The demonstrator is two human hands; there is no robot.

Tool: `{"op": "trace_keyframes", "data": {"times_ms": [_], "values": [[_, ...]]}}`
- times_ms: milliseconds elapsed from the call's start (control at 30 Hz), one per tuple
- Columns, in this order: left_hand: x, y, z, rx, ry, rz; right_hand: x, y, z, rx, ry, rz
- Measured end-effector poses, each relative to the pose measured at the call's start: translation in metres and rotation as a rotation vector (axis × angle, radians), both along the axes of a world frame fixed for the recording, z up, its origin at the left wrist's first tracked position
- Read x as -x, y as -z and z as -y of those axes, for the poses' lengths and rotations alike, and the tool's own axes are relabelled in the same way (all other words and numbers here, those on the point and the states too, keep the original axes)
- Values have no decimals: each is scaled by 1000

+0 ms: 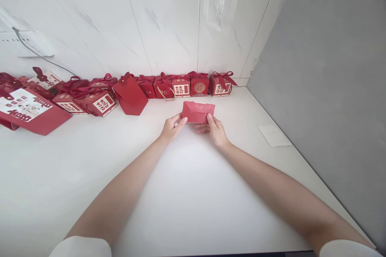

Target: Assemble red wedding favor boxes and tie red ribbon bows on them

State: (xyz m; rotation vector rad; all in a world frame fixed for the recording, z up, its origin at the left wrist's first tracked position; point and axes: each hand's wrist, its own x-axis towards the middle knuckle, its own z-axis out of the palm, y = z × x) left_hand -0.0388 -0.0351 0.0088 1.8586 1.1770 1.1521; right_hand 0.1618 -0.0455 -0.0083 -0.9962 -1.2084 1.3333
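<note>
Between my two hands is a flat red folded cardboard piece (pixel 198 113), creased like a flattened gift box, with small pale lettering near its top edge. My left hand (pixel 171 127) pinches its left lower corner, thumb in front and fingers behind. At the right lower corner, my right hand (pixel 215 129) has its thumb on the front, and its other fingers reach behind and below. The piece is held tilted above the white table (pixel 187 192), facing me. Its back side is hidden.
Along the tiled wall stand several red gift boxes with ribbon bows (pixel 181 87). A red pointed box (pixel 131 95) and a larger red box with a white label (pixel 36 112) are to the left. White paper (pixel 274 135) lies right, beside a grey panel (pixel 325 72).
</note>
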Motion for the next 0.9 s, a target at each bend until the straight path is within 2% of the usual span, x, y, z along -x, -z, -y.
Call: {"op": "trace_keyframes", "data": {"times_ms": [367,500,600,800,900], "values": [[2,4,-4,82,65,116,-1,4,-2,-16,46,45],[6,8,-13,140,93,202,-4,9,-7,-164,190,143],[9,9,-17,151,78,288,-6,9,-8,-265,228,201],[6,9,-13,139,13,380,0,-4,7,-493,275,253],[5,9,-11,157,29,371,4,-14,19,-569,342,246]]}}
